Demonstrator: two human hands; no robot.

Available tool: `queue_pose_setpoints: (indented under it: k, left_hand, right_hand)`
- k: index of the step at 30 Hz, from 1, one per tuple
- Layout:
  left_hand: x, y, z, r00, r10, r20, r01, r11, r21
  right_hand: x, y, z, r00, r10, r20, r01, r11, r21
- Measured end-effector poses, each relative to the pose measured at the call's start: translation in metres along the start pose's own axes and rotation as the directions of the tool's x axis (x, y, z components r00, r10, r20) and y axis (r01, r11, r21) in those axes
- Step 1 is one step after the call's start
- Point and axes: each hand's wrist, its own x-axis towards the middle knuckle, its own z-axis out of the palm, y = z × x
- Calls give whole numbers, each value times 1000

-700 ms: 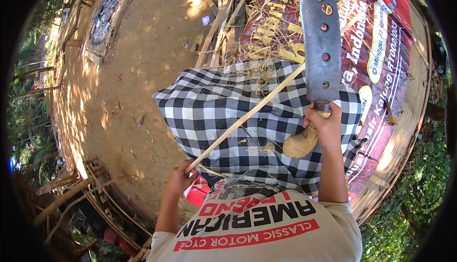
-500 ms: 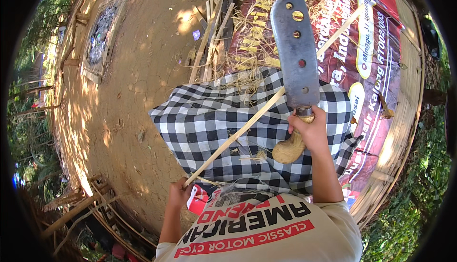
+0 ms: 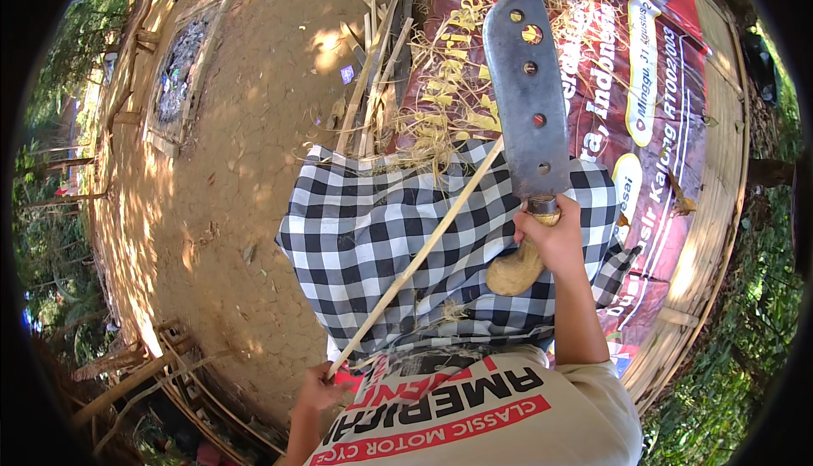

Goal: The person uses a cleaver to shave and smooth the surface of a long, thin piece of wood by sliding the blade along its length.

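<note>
My right hand (image 3: 552,233) is wrapped round the curved wooden handle (image 3: 517,269) of a big cleaver, whose broad grey blade (image 3: 527,97) has a row of round holes and points away from me. At the lower left, my left hand (image 3: 317,388) pinches the near end of a thin, pale bamboo strip (image 3: 415,264). The strip slants up across my lap to the blade's left edge; its far end is hidden by the blade. A black-and-white checked cloth (image 3: 364,233) covers my lap beneath both.
A dark red printed banner (image 3: 669,203) strewn with curly shavings (image 3: 449,110) lies ahead and to the right, over bamboo slats (image 3: 707,237). Split sticks (image 3: 379,68) are piled ahead on the bare earth (image 3: 229,203). A framed ash pit (image 3: 179,72) is at the far left.
My left hand has drawn the strip down toward me, and its far part no longer shows beyond the blade. The cleaver has hardly moved. The cloth over my knees has shifted.
</note>
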Motion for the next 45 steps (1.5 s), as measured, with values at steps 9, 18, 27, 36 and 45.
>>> queue_pose_setpoints:
  k: [9,18,27,36,45]
  left_hand:
    - [54,42,-53,926,364,-98,-375,863,-339]
    - [124,89,-4,885,457,-86,-464,857,-224]
    - [144,76,-16,889,354,-291,-442,832,-337]
    - [140,85,-22,835,493,-244,-515,857,-32]
    - [138,56,-26,895,433,-109,-438,899,-24]
  right_hand:
    - [-8,-29,1,992,-111,64,117,988,-98]
    - [-2,-69,2,985,-116,131,143,963,-226]
    - [15,-42,18,961,-57,270,169,895,-413]
    - [36,-48,48,973,-83,215,158,918,-364]
    - [31,-28,43,940,-27,341,220,810,-543]
